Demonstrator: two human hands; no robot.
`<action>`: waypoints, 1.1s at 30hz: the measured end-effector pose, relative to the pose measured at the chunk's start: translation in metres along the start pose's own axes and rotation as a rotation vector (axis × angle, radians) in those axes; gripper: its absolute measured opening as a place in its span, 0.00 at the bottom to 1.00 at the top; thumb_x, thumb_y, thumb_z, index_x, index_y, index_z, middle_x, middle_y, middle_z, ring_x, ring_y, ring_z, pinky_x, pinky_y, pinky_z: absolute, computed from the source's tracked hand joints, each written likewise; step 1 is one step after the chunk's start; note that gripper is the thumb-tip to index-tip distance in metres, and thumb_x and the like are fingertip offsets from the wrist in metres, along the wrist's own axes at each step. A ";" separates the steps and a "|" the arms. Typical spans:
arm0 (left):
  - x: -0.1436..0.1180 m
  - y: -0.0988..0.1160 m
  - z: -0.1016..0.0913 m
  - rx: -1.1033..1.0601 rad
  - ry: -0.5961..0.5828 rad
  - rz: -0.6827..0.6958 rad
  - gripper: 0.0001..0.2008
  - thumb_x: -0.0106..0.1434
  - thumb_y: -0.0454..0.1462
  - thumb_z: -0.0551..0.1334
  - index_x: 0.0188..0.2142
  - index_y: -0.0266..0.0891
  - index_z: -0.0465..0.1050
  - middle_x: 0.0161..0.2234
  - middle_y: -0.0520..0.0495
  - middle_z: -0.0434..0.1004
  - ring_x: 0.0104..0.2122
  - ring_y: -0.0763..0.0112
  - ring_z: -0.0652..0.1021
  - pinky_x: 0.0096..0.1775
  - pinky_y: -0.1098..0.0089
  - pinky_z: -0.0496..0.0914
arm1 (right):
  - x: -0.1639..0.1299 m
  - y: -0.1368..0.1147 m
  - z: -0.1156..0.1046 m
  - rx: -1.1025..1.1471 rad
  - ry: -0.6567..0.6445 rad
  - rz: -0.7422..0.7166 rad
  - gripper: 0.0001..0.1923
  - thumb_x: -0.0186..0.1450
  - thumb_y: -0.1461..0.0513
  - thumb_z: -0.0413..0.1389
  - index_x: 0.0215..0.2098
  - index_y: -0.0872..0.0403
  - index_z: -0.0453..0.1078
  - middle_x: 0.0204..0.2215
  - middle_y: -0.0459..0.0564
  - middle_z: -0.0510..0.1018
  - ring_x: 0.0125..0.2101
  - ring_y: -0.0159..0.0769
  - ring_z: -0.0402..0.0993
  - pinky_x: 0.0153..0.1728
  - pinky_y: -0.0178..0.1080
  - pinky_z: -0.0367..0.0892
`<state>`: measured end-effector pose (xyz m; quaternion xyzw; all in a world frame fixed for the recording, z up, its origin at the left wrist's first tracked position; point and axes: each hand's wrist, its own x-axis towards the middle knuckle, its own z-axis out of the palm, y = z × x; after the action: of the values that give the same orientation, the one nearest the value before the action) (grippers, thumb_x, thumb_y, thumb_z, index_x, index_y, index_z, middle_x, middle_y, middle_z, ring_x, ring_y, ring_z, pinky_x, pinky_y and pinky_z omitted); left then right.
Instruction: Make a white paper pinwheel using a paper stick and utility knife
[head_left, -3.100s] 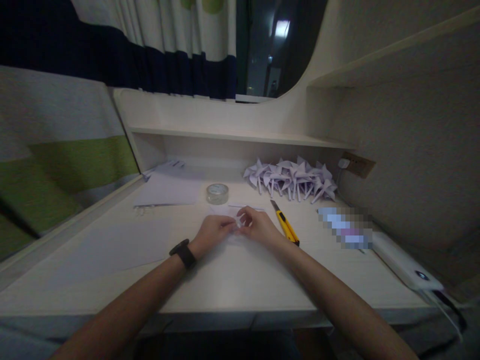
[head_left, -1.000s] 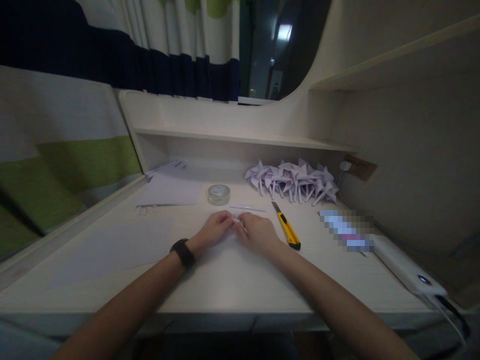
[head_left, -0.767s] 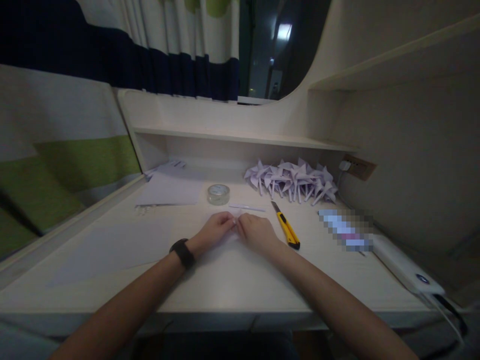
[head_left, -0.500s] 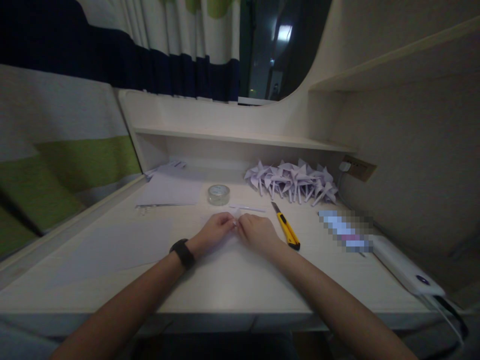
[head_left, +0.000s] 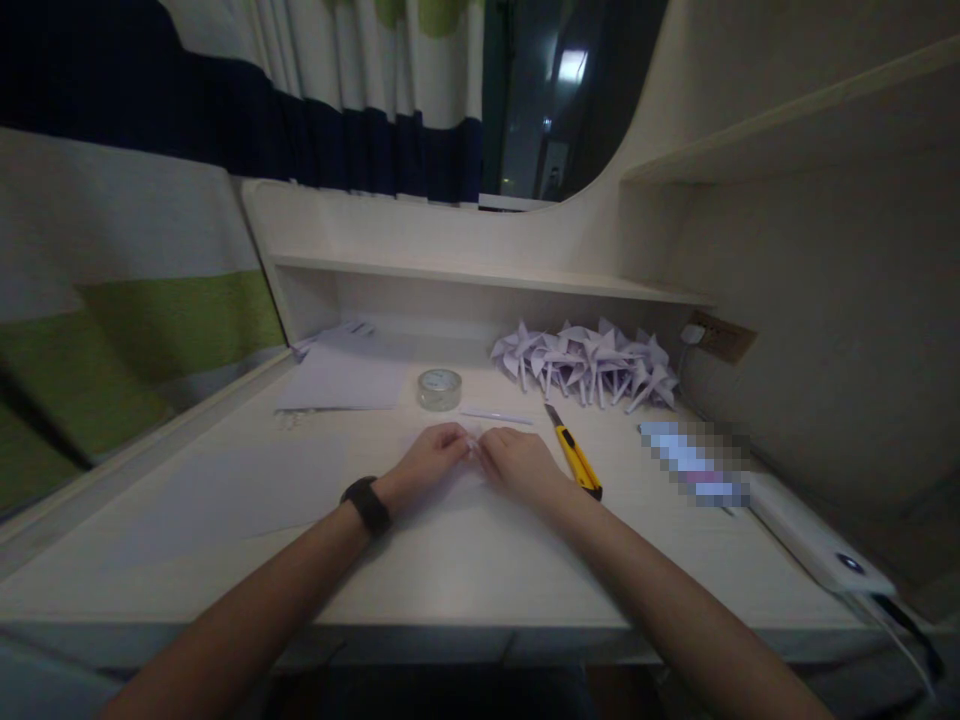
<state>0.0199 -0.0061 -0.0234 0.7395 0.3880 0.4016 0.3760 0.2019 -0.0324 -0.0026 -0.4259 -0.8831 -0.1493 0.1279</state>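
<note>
— Moved since three seconds ago?
— Barely. Both hands drawn closer, fingertips now meeting over a small paper piece [head_left: 472, 447] at mid-desk.
— Grip?
— Left hand [head_left: 429, 462] and right hand [head_left: 519, 464] curled, pinching the paper between them, flat on the desk [head_left: 450, 560].
— Containers?
— Only a shelf [head_left: 480, 275], bare where seen.
— Counts?
— One tape roll [head_left: 439, 388], one yellow knife [head_left: 574, 455], one white stick [head_left: 496, 416], one heap of pinwheels [head_left: 589, 362], too crowded to count. One watch [head_left: 365, 503] on left wrist.
</note>
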 end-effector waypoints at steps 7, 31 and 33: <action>0.000 0.002 0.002 -0.033 0.009 -0.083 0.11 0.58 0.41 0.56 0.24 0.37 0.66 0.19 0.54 0.62 0.21 0.74 0.64 0.26 0.72 0.57 | 0.000 0.006 0.002 0.070 -0.006 0.014 0.17 0.73 0.57 0.43 0.37 0.56 0.70 0.32 0.53 0.78 0.35 0.38 0.74 0.35 0.36 0.59; -0.005 0.016 -0.001 -0.146 -0.176 -0.139 0.12 0.61 0.41 0.55 0.23 0.37 0.63 0.20 0.54 0.59 0.19 0.77 0.60 0.23 0.72 0.52 | 0.007 0.022 0.003 1.273 0.074 0.160 0.13 0.54 0.58 0.65 0.36 0.56 0.74 0.33 0.48 0.78 0.25 0.28 0.67 0.27 0.33 0.62; -0.005 0.017 -0.001 -0.124 -0.184 -0.119 0.12 0.61 0.40 0.54 0.23 0.38 0.62 0.20 0.54 0.59 0.20 0.76 0.61 0.23 0.72 0.53 | 0.008 0.022 0.007 1.302 0.072 0.167 0.14 0.52 0.58 0.66 0.35 0.56 0.74 0.32 0.48 0.78 0.25 0.28 0.67 0.28 0.33 0.62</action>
<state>0.0219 -0.0178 -0.0097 0.7241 0.3695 0.3321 0.4785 0.2141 -0.0112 -0.0024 -0.3234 -0.7522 0.4118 0.4001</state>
